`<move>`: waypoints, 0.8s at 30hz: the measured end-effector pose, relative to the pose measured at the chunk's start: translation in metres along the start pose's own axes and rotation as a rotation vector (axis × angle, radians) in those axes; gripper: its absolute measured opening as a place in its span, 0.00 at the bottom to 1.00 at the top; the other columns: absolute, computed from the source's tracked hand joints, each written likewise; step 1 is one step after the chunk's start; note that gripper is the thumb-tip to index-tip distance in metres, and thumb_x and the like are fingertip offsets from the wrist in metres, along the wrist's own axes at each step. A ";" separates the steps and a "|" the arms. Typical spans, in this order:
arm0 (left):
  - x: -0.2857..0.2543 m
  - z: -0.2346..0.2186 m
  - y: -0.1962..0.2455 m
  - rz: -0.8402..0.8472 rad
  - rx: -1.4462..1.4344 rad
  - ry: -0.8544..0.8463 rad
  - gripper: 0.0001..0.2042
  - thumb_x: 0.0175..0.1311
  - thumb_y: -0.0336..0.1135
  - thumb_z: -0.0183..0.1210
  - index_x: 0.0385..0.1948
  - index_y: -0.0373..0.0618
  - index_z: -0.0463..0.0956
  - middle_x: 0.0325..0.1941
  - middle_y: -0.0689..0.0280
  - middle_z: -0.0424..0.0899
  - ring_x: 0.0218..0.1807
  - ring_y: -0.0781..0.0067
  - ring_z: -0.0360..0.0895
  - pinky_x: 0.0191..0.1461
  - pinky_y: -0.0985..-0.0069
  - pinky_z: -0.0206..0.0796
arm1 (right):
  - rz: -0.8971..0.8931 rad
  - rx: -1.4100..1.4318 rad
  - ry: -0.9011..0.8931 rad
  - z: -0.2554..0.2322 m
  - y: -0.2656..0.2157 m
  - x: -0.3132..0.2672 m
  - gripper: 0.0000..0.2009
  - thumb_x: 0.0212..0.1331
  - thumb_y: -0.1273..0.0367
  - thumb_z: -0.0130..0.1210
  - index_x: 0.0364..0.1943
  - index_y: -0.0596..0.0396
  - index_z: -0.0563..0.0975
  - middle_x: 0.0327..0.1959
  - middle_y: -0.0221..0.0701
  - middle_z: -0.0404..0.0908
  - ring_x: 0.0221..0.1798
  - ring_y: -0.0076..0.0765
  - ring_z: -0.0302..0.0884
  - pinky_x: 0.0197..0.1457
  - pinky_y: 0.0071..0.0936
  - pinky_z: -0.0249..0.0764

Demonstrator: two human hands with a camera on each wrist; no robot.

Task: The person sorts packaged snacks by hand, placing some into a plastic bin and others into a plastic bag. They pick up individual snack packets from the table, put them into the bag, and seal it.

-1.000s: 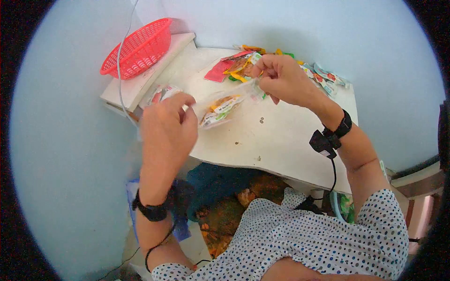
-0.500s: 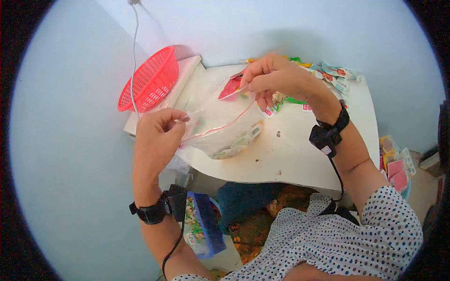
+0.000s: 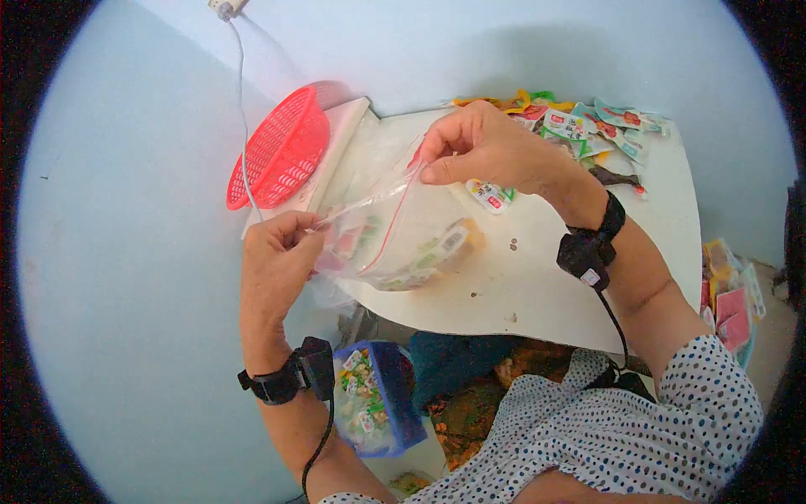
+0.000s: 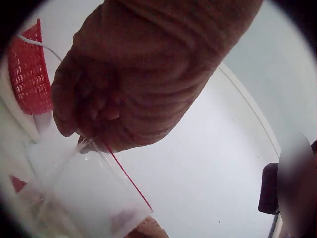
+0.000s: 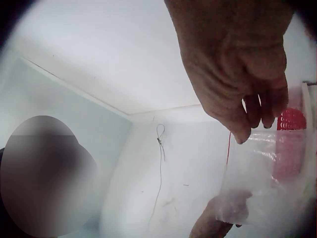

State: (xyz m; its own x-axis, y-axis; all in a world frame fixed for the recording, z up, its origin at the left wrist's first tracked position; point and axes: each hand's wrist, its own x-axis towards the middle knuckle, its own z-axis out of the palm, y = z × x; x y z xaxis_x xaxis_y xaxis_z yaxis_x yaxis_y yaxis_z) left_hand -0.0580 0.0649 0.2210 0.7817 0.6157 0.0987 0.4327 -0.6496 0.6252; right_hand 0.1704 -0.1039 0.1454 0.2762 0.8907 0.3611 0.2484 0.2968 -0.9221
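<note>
Head view: my left hand [image 3: 277, 262] and right hand [image 3: 502, 156] are pinching the clear bag [image 3: 378, 220] mid-frame, its edge now stretching taut, so the mouth is gaping less.

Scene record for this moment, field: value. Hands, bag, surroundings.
left hand: left hand pinches bag edge
right hand: right hand pinches bag edge
bag: clear bag, red line near mouth, packets visible through film
table: white table
far edge: loose packets
left side: red basket, tilted
below: blue bin with packets
</note>
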 end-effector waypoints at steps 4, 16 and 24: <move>-0.003 -0.010 -0.011 -0.021 -0.091 -0.035 0.08 0.56 0.29 0.57 0.34 0.38 0.82 0.20 0.70 0.78 0.19 0.83 0.71 0.22 0.83 0.63 | -0.030 -0.031 0.189 0.006 -0.001 0.003 0.06 0.55 0.69 0.61 0.29 0.59 0.81 0.22 0.24 0.79 0.25 0.15 0.71 0.27 0.17 0.67; 0.003 0.015 0.023 0.502 0.267 0.103 0.18 0.53 0.37 0.68 0.45 0.39 0.80 0.48 0.61 0.83 0.49 0.69 0.78 0.47 0.71 0.69 | -0.132 0.041 0.187 0.014 0.011 0.009 0.07 0.56 0.69 0.60 0.28 0.60 0.78 0.22 0.28 0.81 0.25 0.18 0.75 0.28 0.21 0.70; 0.029 0.042 0.031 0.413 0.157 -0.034 0.11 0.53 0.35 0.67 0.33 0.37 0.82 0.29 0.59 0.85 0.33 0.71 0.80 0.38 0.74 0.69 | -0.151 0.054 0.135 0.013 0.009 0.008 0.07 0.54 0.69 0.60 0.28 0.59 0.79 0.22 0.28 0.81 0.26 0.18 0.75 0.29 0.21 0.70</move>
State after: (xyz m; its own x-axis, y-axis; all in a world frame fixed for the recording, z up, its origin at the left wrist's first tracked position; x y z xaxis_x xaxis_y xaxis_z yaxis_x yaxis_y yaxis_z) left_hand -0.0024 0.0438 0.2108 0.9167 0.2772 0.2879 0.1422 -0.8995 0.4132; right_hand 0.1626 -0.0895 0.1382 0.3624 0.7817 0.5075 0.2471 0.4444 -0.8611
